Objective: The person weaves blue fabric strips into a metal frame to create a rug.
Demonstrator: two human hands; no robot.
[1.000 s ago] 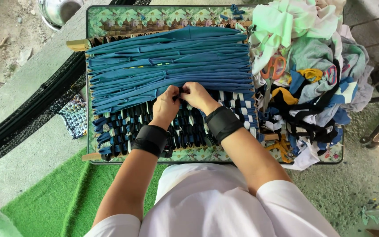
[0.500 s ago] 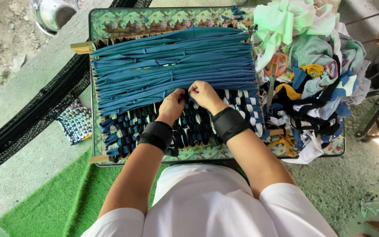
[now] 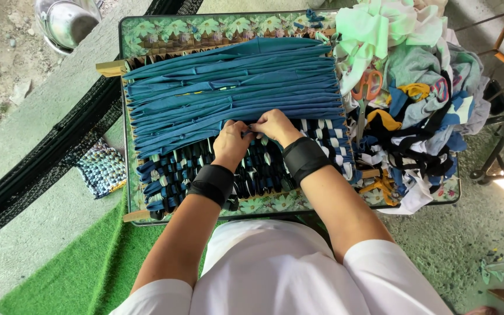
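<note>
The left hand [image 3: 231, 143] and right hand [image 3: 272, 125] meet over the weaving loom [image 3: 234, 116] on the worktop [image 3: 147, 29], fingers pinching a blue fabric strip [image 3: 251, 129] at the woven edge, beside a rag pile [image 3: 415, 99].

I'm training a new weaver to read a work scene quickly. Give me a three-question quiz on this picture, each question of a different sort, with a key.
1. True or false: both hands meet at the edge where the woven part ends and the bare blue strips begin.
2. Where do the orange-handled scissors lie? A) on the green mat B) on the pile of cloth scraps beside the loom C) in the metal bowl
3. Fill in: each wrist wears a ____ band.

Key
1. True: the left hand and right hand pinch a strip there.
2. B: on the scrap pile.
3. Black: see the wristbands.
</note>
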